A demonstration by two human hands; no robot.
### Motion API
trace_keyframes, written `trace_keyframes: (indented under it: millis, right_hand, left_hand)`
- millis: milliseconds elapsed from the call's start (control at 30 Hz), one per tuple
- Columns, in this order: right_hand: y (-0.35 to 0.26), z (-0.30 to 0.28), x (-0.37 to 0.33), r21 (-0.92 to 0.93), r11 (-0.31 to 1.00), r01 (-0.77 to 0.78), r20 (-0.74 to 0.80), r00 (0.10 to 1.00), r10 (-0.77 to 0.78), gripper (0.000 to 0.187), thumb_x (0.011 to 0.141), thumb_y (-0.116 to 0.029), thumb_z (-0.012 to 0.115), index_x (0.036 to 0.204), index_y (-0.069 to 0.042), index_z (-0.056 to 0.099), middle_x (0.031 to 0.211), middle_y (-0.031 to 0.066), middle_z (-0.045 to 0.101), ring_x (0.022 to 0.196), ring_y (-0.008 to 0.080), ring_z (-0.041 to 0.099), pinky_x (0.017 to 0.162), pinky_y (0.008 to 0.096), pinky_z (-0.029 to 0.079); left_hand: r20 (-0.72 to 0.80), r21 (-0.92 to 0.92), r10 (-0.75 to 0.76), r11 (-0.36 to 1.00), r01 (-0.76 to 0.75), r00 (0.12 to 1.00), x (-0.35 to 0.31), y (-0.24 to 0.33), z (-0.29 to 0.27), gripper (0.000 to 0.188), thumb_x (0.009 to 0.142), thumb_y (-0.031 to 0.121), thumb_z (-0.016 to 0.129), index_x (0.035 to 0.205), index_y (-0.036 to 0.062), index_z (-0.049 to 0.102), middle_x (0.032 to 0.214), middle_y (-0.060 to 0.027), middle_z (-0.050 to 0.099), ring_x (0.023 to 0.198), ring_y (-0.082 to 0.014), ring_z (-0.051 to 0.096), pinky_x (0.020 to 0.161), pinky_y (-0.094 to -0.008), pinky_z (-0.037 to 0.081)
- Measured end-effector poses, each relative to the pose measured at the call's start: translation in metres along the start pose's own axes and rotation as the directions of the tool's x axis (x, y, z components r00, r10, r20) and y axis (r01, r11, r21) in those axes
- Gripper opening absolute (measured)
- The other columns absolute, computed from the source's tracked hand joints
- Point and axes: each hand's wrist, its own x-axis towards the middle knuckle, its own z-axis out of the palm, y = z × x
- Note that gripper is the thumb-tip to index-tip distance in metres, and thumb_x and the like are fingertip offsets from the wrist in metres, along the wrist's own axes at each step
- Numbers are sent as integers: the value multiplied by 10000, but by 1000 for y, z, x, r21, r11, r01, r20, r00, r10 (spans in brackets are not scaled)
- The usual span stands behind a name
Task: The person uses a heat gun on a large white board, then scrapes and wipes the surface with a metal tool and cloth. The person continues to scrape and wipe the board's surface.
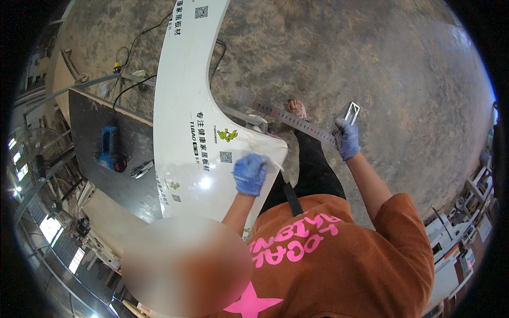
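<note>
A large white curved board (183,79), covered in printed film, runs from the top of the view down to my left side. My left hand (249,174), in a blue glove, rests over the board near its pointed corner. Its fingers are curled, and a thin pale strip (275,163) shows beside them; what they hold is unclear. Off the board to the right, my right hand (347,139), also gloved in blue, is closed on a long graduated ruler (297,123) that slants up and left. A pale, open-framed piece (352,113) sticks up from the same hand.
Left of the board, a blue cordless power tool (110,148) and a silvery metal tool (142,169) lie on a dark panel (127,183). Black cable (130,91) runs under the board. A metal frame (114,77) stands below. Machinery (450,233) stands at the right edge.
</note>
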Motion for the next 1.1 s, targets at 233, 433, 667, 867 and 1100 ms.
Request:
trace_keyframes:
  millis: [233,433,667,867,1100]
  right_hand:
    - [5,35,-6,-70,997,20,105,994,-13,132,822,-141,696,813,-42,609,699,19,588,600,150,575,577,312,499]
    - [9,60,5,-452,877,163,348,937,5,290,818,-160,715,1068,-33,639,855,-16,624,746,86,553,683,269,469]
    - [29,57,-20,-198,959,202,219,963,-158,258,829,-178,701,1039,-38,647,856,-9,625,745,100,563,683,276,469]
    - [43,53,-29,-150,951,270,172,954,-244,211,823,-253,694,868,-58,626,726,-7,585,647,112,531,591,275,428]
    - [77,106,-49,22,956,293,-31,956,-292,151,830,-206,696,853,-82,614,695,-41,557,622,102,498,579,272,415]
  left_hand:
    - [35,-350,-6,937,18,999,-51,64,1,83,784,197,693,826,171,626,756,-33,628,713,-254,610,639,-376,457]
    - [-351,139,135,986,-91,927,-25,15,-19,246,637,255,811,775,213,612,909,-48,624,883,-272,580,784,-415,435]
    - [-70,309,359,895,-322,931,61,-48,-21,258,752,190,711,1005,176,661,1119,-44,630,1107,-312,539,1035,-489,350]
    - [-64,271,318,918,-291,946,62,-56,-12,286,737,173,713,1016,188,652,1102,-32,617,1121,-297,523,1055,-495,317]
    - [-83,303,375,892,-335,923,64,-56,-11,230,762,157,684,988,169,643,1107,-51,606,1152,-309,514,1063,-501,319]
